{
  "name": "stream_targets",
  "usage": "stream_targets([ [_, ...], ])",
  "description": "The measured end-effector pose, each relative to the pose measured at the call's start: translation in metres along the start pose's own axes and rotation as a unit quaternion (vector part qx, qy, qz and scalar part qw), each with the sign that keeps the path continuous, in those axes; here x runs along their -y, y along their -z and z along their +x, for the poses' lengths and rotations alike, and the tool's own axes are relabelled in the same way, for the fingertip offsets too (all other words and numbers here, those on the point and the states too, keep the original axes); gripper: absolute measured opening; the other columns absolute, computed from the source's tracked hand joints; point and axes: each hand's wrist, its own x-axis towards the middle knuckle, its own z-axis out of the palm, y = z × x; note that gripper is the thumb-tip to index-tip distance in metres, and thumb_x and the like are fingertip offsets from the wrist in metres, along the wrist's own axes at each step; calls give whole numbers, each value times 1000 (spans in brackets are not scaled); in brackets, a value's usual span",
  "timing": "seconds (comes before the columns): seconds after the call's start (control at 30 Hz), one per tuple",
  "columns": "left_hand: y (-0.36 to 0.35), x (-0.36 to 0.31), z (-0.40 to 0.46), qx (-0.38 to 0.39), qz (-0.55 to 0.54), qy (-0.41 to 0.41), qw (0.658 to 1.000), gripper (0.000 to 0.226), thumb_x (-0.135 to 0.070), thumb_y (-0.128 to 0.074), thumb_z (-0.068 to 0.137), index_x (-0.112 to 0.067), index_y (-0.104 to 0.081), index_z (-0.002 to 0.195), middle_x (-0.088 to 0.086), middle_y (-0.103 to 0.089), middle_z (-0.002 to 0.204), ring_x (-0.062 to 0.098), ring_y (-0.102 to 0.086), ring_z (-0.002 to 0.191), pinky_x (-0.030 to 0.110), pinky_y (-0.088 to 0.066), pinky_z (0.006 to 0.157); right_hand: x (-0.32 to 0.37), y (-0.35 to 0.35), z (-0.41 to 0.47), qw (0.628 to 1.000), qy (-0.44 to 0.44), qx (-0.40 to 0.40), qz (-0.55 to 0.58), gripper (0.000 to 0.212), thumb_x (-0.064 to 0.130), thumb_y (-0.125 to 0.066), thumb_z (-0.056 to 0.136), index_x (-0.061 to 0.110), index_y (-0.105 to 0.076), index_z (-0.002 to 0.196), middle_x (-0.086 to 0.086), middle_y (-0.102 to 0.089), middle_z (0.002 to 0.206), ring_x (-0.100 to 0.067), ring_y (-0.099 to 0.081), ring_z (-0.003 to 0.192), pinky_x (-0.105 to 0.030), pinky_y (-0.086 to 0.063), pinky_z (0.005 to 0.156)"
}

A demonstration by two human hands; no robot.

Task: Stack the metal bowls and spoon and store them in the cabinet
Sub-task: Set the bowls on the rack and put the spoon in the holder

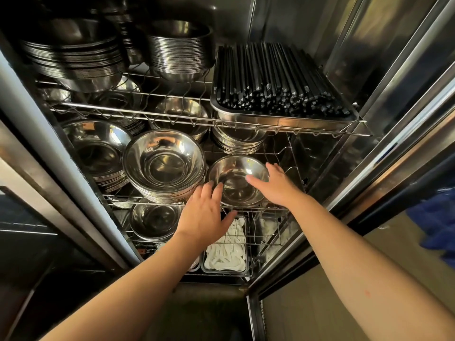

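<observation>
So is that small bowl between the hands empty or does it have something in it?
Empty. The small metal bowl sits upright on the wire shelf, and its bare shiny bottom shows.

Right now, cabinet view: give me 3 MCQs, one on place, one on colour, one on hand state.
1. The tray of chopsticks sits on:
A. the upper rack, right side
B. the bottom rack
C. the floor

2. The chopsticks are:
A. white
B. black
C. red

3. The hands at the small bowl are:
A. clenched fists
B. open, fingers spread
C. holding a spoon

Answers:
1 A, it rests on the top wire rack.
2 B, all dark.
3 B, left hand and right hand flank the rim.
</observation>
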Motion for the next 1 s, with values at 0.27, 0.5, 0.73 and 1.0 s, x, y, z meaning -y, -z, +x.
stream_targets([
  [0.27,-8,-11,12,47,6,34,998,71,-62,-33,97,-8,-45,141,12,-55,136,30,-48,126,42,-41,109,2,-1,22,1000,7,-20,1,71,59,-43,96,14,-37,150,-12,-45,150,-31,-48,130,-38,-36,88],
  [0.5,-11,-12,7,45,-6,28,999,71,-62,-34,96,-7,-48,138,11,-54,136,28,-48,127,42,-40,111,7,4,25,1000,19,-6,-5,66,54,-47,97,16,-39,150,-11,-45,149,-22,-50,107,-34,-38,82],
  [0.73,15,3,-4,58,-35,26,997,71,-62,-45,93,-12,-42,143,9,-50,139,30,-51,125,45,-51,100,22,11,1,998,46,-17,-39,63,44,-61,94,22,-38,149,-8,-43,144,-23,-51,106,-38,-46,86],
  [1.0,90,25,-12,22,-61,-37,997,64,-62,-52,90,-18,-51,136,10,-62,127,30,-65,110,42,-55,87,77,34,-91,981,123,-99,-117,48,46,-57,97,21,-56,138,-3,-61,135,-23,-59,119,-40,-50,97],
])
